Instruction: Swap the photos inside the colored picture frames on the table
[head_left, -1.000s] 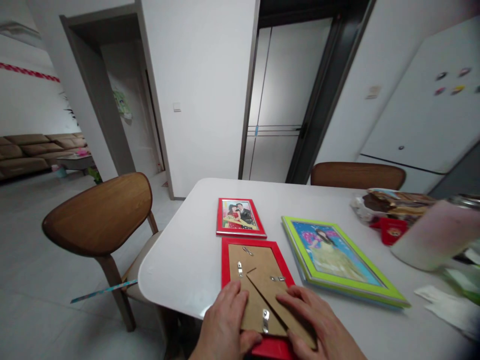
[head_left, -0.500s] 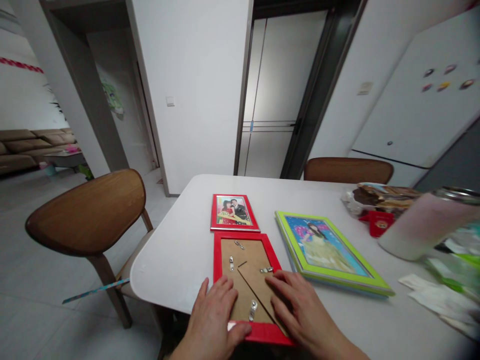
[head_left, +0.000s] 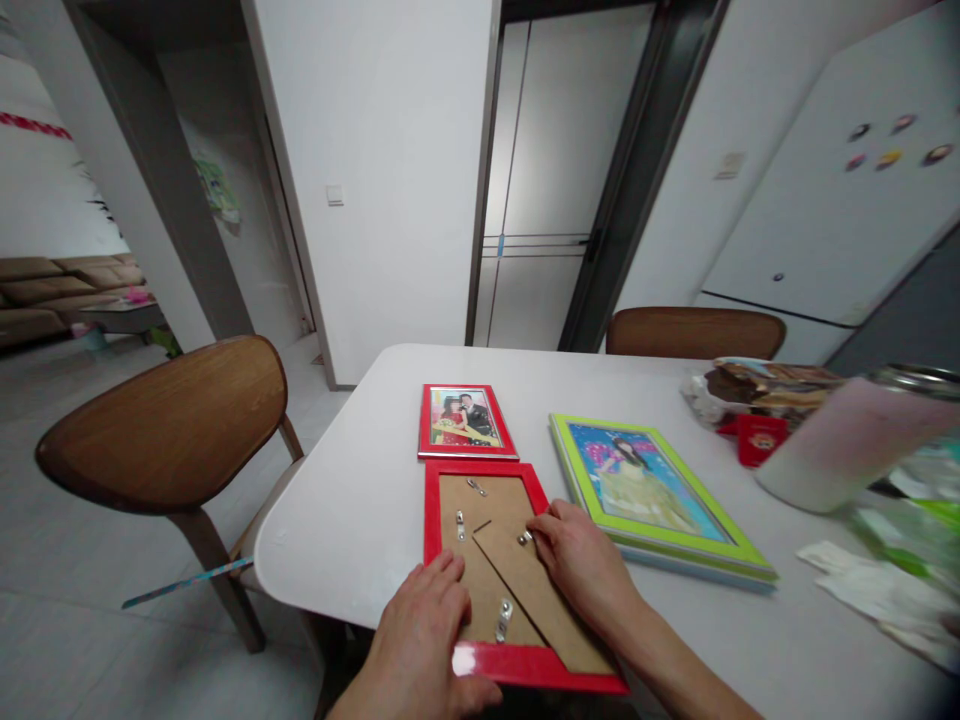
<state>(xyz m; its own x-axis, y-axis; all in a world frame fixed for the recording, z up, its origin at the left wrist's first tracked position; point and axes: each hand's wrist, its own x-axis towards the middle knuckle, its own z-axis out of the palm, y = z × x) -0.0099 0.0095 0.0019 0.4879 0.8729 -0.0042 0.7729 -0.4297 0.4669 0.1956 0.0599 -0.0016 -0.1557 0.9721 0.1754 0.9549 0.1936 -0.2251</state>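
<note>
A red photo frame [head_left: 531,682] lies face down at the table's near edge, its brown backing board [head_left: 487,590] upward. Small metal clips sit on the board, among them a lower clip [head_left: 504,620] and a left clip [head_left: 460,525]. My left hand [head_left: 420,635] lies over the frame's lower left corner, fingers flat on the side and thumb by the bottom edge. My right hand [head_left: 585,560] has thumb and fingers pinched at the right-hand metal clip [head_left: 526,538], partly covering it. Beyond, a second red photo frame [head_left: 466,420] lies picture side up.
Green photo frames [head_left: 652,490] lie stacked on the right. Farther right are a pink and white tumbler [head_left: 847,450], a red packet [head_left: 761,440], a snack bag [head_left: 780,390] and crumpled tissue [head_left: 862,580]. A wooden chair [head_left: 172,430] stands left of the table [head_left: 337,520].
My right hand has gone from resting spread on the frame's right side to pinching at the right-hand clip. The left hand stays on the frame's lower left.
</note>
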